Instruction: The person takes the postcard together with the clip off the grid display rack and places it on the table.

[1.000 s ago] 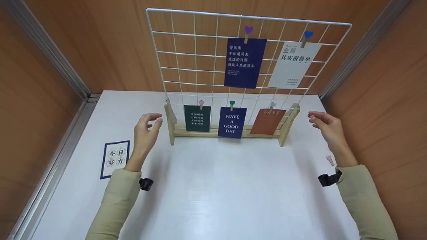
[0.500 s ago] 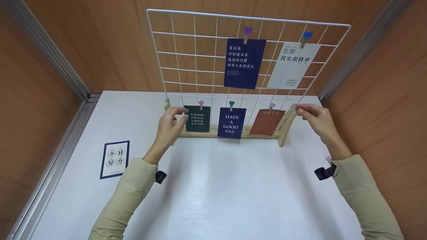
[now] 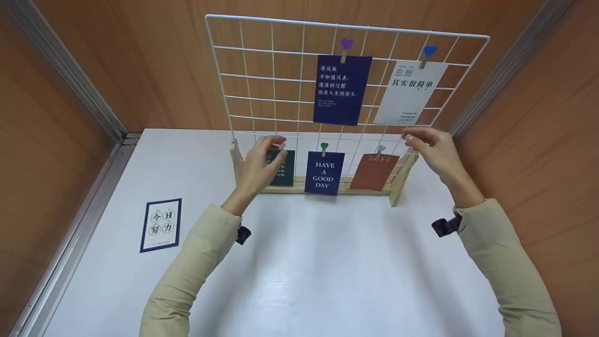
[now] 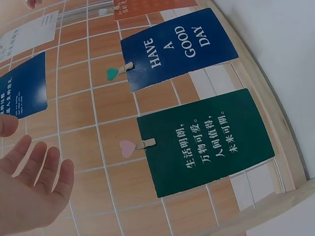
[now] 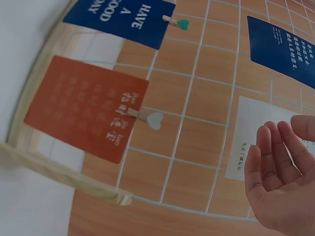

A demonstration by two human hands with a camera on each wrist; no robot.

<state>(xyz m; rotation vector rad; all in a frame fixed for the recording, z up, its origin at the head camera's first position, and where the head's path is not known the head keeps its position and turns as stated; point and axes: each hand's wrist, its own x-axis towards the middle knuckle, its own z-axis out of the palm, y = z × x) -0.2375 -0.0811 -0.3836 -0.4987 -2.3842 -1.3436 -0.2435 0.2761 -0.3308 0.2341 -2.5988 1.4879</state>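
Note:
A white wire grid rack point(image 3: 262, 74) stands on wooden feet, with several cards clipped to it by heart-topped clothespins. My left hand point(image 3: 256, 167) hovers before the dark green card point(image 3: 289, 177), overlapping its left part and pink-heart clothespin in the head view. Its thumb and fingers are apart, relaxed, holding nothing; the left wrist view shows this hand point(image 4: 39, 189) beside the grid. At the rack's right side, my right hand point(image 3: 437, 152) is raised near the lower end of the white card point(image 3: 409, 96). Its fingers point(image 5: 268, 169) bend loosely around nothing in the right wrist view.
A blue-bordered card point(image 3: 160, 225) lies on the white table point(image 3: 299, 262) at left. On the grid hang a tall navy card point(image 3: 341, 91), a "HAVE A GOOD DAY" card point(image 3: 324, 173) and a rust-red card point(image 3: 374, 173). Wooden walls point(image 3: 538, 154) enclose the table.
My left hand has moved right and forward from beside the rack to the green card. The right hand has moved left and up. The loose pink clothespin on the table is now hidden.

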